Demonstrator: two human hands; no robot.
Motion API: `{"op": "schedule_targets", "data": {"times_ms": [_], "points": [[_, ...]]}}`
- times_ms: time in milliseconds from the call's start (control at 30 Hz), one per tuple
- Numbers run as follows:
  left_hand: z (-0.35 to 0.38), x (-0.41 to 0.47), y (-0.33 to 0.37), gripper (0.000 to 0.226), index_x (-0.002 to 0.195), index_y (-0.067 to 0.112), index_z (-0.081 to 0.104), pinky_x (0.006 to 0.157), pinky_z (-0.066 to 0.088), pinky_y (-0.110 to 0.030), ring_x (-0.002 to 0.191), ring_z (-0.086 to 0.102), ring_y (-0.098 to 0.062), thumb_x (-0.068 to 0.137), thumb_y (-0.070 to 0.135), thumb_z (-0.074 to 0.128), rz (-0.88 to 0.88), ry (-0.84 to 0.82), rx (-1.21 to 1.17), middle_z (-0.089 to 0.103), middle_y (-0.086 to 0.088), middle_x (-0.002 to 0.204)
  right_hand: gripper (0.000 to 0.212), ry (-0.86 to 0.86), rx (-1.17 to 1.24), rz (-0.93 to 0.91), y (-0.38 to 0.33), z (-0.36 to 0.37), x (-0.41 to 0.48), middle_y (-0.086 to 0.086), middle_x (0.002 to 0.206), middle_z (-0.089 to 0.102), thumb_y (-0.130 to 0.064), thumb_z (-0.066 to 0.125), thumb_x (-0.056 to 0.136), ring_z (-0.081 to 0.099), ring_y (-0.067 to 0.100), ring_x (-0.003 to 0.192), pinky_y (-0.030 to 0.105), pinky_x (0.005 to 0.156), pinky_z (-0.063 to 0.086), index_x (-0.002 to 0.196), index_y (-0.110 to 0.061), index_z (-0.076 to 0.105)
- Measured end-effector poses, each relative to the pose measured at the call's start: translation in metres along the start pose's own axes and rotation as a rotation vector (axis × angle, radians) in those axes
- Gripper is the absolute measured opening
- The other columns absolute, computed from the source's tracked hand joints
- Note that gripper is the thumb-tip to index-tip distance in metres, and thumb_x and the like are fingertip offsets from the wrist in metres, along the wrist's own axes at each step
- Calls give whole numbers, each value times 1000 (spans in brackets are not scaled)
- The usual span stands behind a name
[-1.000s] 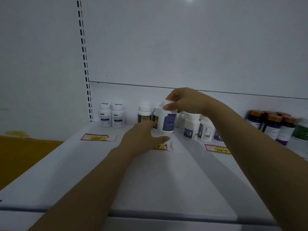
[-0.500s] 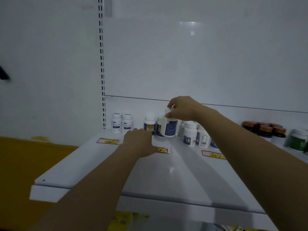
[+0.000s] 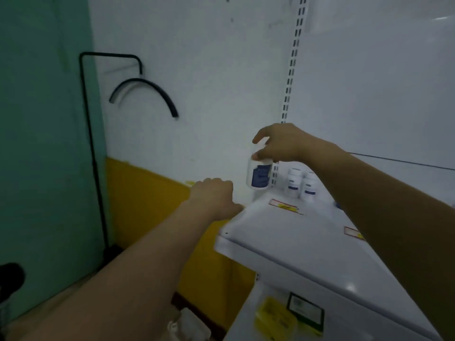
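Pill bottle (image 3: pixel 258 174) carried clear of its shelf row.
My right hand (image 3: pixel 278 143) pinches the white cap from above. In the last second it has swung the bottle left, into the air past the shelf's (image 3: pixel 283 232) left end, near two small bottles (image 3: pixel 301 183). My left hand (image 3: pixel 214 198) has dropped away, curled and empty, so I judge the bottle is being removed.

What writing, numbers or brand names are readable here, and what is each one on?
No text here reads clearly.
Bottle in the right hand: dark blue label, print blurred.
Two white bottles on the shelf: blue labels, too small.
Red-and-yellow price tags on the shelf: marks blurred.
Yellow sticker and black-framed label below: blurred.
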State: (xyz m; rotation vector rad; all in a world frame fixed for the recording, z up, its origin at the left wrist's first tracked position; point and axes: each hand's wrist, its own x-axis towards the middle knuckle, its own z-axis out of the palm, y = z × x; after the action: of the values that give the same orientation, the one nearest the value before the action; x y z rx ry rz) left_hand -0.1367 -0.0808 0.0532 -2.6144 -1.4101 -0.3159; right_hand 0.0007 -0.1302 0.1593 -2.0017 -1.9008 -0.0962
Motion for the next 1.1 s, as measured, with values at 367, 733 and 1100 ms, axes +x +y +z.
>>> {"op": "schedule_targets", "data": {"times_ms": [367,733,1100], "points": [[15,-56,-222,44,108,13,53,70,46,-32,94,56,-23,87,52,52,-338,-55,38,59,-6,105,43,-215,154,-243,-179,131,91,6,111,58,-24,75,80,58,20,91,28,72,53,118,-11,61],[112,-5,-348,41,101,13,51,68,39,-31,98,54,-25,87,52,54,-475,-178,7,56,-6,103,44,-378,163,-306,-238,266,213,9,119,61,-28,73,81,58,21,101,26,71,43,120,-9,62],[255,122,-388,37,99,14,49,76,37,-33,104,51,-28,89,49,52,-354,-352,-67,55,-9,109,51,-504,97,-137,-172,398,335,12,129,53,-29,69,86,51,28,116,32,81,44,129,-8,51]]}}
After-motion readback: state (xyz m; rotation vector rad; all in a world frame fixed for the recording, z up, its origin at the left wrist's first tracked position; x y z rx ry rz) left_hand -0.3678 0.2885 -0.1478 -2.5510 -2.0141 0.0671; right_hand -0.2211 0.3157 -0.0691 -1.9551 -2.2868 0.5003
